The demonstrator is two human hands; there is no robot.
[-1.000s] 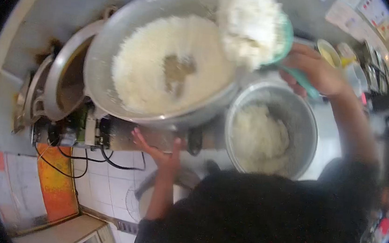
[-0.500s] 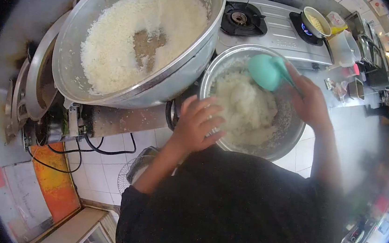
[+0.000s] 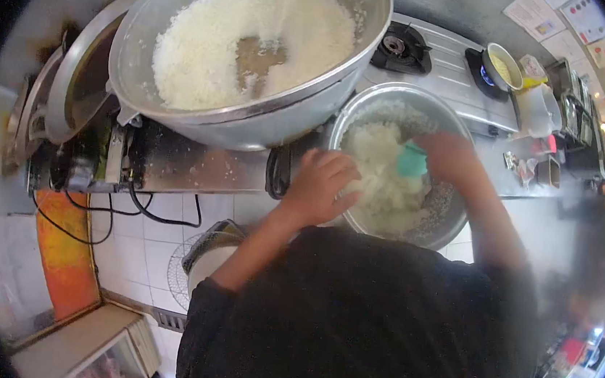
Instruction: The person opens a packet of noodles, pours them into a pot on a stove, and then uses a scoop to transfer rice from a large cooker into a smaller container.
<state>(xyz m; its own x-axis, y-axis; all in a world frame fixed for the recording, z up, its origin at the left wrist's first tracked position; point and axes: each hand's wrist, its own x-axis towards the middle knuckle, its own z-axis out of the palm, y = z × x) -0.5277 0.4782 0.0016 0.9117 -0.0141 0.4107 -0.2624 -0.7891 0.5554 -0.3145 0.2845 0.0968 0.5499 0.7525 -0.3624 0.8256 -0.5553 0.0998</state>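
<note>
Inside a round metal bowl (image 3: pixel 452 227) lies a mound of white rice (image 3: pixel 379 149). My right hand (image 3: pixel 451 158) is closed on a turquoise scoop (image 3: pixel 412 160), which is down at the rice and partly hidden by the fingers. At the bowl's left rim rests my left hand (image 3: pixel 322 189), its fingers spread and holding nothing. To the upper left stands a large metal pot (image 3: pixel 265 123), holding much more rice with a bare patch in its middle.
A stove (image 3: pixel 442 64) carries an unlit burner (image 3: pixel 402 47) and a small pan (image 3: pixel 502 67) over a blue flame. Large metal lids (image 3: pixel 72 87) lean at the left. Black cables hang below the counter. A white jug (image 3: pixel 537 109) stands at the right.
The turquoise scoop has gone from above the bowl's far side down to the rice, with my right hand. My left hand stays by the rim. The whole view has shifted.
</note>
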